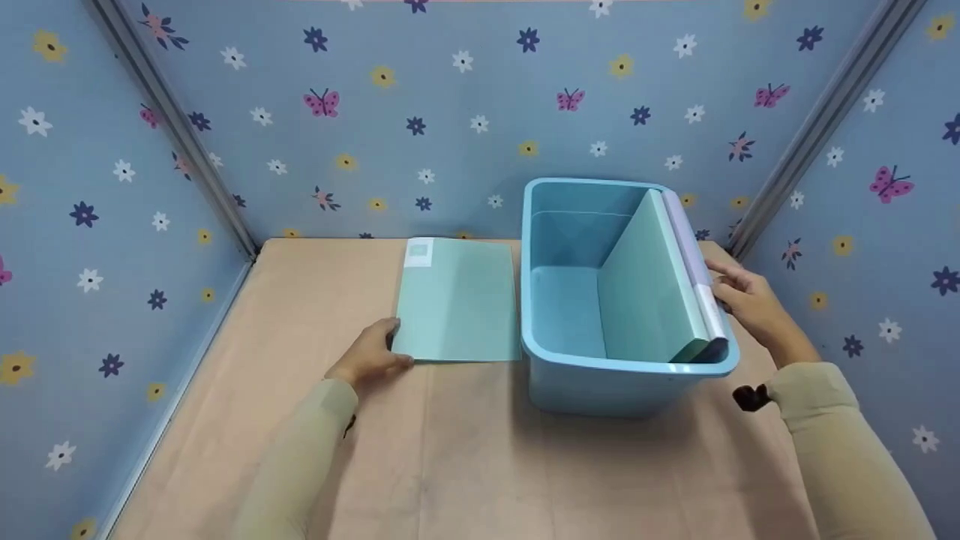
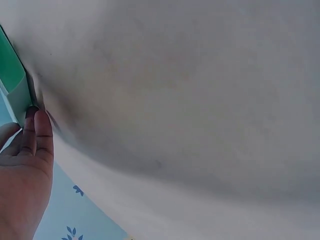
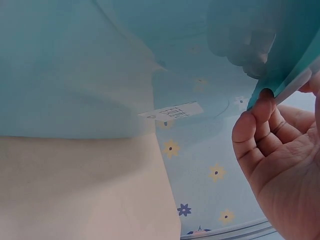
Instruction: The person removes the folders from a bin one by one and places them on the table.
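Observation:
A flat mint-green folder (image 1: pixel 459 307) with a white label at its top left corner lies on the table, close beside a blue plastic bin (image 1: pixel 600 394). My left hand (image 1: pixel 369 354) pinches the folder's near left corner, fingers at the side edge and thumb at the near edge. In the left wrist view, that corner shows a brighter green inner side. My right hand (image 1: pixel 757 306) grips the bin's right rim, fingertips curled over it in the right wrist view. Inside the bin, a green folder (image 1: pixel 649 285) and a lilac one (image 1: pixel 684 236) stand against the right wall.
The bin's left half holds nothing visible. A beige cloth (image 1: pixel 465 465) covers the table. Blue patterned walls (image 1: pixel 465 112) stand at the back and both sides, with grey corner posts (image 1: pixel 180 127). A white tag (image 3: pixel 172 111) shows through the bin's wall.

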A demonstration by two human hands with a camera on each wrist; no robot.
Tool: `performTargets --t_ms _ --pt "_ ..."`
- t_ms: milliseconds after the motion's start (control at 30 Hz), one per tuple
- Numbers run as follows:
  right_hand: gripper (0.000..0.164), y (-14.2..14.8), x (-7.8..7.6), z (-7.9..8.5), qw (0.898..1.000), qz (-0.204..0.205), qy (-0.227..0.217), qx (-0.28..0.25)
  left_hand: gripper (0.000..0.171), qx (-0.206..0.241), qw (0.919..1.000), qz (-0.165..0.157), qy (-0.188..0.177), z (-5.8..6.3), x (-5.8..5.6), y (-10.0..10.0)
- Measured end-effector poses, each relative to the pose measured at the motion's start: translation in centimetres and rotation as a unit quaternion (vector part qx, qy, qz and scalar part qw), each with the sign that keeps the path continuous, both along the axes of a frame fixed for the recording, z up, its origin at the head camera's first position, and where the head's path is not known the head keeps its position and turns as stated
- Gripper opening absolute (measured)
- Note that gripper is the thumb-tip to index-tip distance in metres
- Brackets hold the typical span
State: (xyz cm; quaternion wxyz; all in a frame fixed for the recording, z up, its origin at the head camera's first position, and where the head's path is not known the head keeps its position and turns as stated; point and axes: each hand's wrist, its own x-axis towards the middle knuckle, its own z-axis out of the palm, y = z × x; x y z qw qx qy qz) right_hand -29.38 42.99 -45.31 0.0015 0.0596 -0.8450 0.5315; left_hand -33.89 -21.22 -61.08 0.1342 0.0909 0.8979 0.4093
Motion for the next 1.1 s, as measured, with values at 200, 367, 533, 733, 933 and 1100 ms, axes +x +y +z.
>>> performTargets --t_ms 200,367,533,733,933,1100 --pt "0.058 0.1 0.1 0.1 1.0 -0.002 -0.006 0.008 0.097 0.005 0.9999 -0.001 0.01 -0.1 -0.1 0.2" --pt "0.058 0.1 0.0 0.2 1.0 -0.003 -0.005 0.014 0.098 0.007 0.9997 -0.004 0.022 -0.1 -0.1 0.0" --pt "0.057 0.3 0.0 0.1 1.0 -0.004 -0.002 0.015 0.097 0.025 0.9996 0.004 0.013 0.1 0.3 -0.3" --pt "0.057 0.2 0.0 -0.1 1.0 -0.006 -0.006 0.007 0.09 0.042 0.9989 0.017 0.015 0.8 1.1 -0.6" --pt "0.056 0.1 0.0 -0.1 1.0 0.001 0.001 -0.011 0.074 0.061 0.9948 0.012 0.081 1.5 1.7 -0.5" --pt "0.057 0.1 -0.1 -0.1 1.0 0.001 0.0 -0.007 0.066 0.076 0.9912 0.0 0.109 2.4 2.1 0.0"
